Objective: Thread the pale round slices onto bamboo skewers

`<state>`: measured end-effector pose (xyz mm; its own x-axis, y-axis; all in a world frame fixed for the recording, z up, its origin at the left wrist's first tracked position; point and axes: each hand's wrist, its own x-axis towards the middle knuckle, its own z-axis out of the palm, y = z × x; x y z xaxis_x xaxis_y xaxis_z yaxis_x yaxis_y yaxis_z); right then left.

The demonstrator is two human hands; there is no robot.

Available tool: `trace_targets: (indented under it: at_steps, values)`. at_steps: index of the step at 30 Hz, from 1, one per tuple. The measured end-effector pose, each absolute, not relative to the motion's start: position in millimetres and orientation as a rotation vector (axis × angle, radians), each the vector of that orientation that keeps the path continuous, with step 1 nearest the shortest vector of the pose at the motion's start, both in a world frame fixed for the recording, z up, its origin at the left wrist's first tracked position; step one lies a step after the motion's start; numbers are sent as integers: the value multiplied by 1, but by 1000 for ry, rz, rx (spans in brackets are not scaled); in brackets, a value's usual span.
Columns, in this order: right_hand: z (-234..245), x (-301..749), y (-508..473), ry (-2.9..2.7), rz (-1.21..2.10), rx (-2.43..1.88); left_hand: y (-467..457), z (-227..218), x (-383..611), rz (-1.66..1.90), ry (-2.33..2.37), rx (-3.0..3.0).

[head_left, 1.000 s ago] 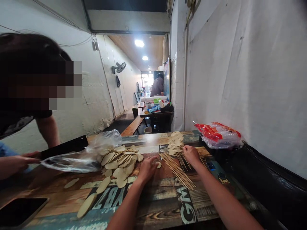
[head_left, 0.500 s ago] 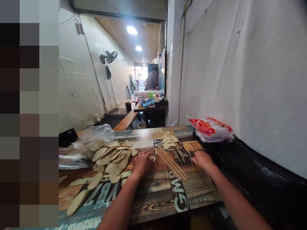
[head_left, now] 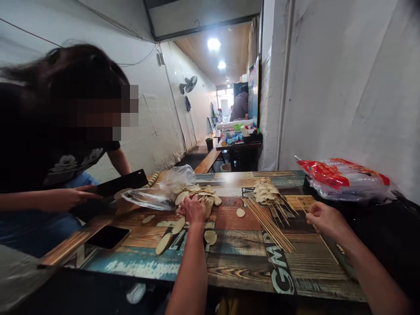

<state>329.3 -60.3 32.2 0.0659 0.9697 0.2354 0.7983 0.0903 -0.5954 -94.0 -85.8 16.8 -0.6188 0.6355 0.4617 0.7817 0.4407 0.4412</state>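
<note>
My left hand [head_left: 193, 208] rests with curled fingers on a pile of pale oval slices [head_left: 201, 195] in the middle of the patchwork wooden table [head_left: 236, 258]. Whether it grips a slice is hidden. My right hand [head_left: 323, 218] is closed in a pinch on a thin bamboo skewer near the table's right side. A bundle of loose skewers [head_left: 267, 221] lies between my hands. Behind the bundle sits a small stack of skewered slices [head_left: 264, 191]. Single slices [head_left: 210, 236] lie scattered near my left forearm.
A person at the left holds a black cleaver [head_left: 123, 183] beside a clear plastic bag [head_left: 162, 190]. A dark phone [head_left: 107, 236] lies at the table's left. A red-and-white packet [head_left: 344, 178] sits on the right. Another table [head_left: 241, 142] and a person stand down the corridor.
My right hand has drawn back to the right from the skewered stack, now pinching a skewer. My left hand moved up onto the slice pile. The view swung left, showing the person with the cleaver.
</note>
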Motion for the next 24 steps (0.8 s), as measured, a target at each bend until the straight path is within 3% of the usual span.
trace_targets:
  at_steps: [3, 7, 17, 24]
  values:
    - [42, 282, -71, -1759, 859, -1467, -87, 19, -94, -956, -2521, -1177]
    - [38, 206, -73, -1836, 1148, -1175, -88, 21, -91, -932, -2551, -1178]
    - [-11, 162, -72, -1906, 948, -1037, -79, 14, -96, -826, -2407, -1498]
    - [-11, 161, -71, -1831, 935, -1052, -84, 5, -74, -720, -2707, -1380]
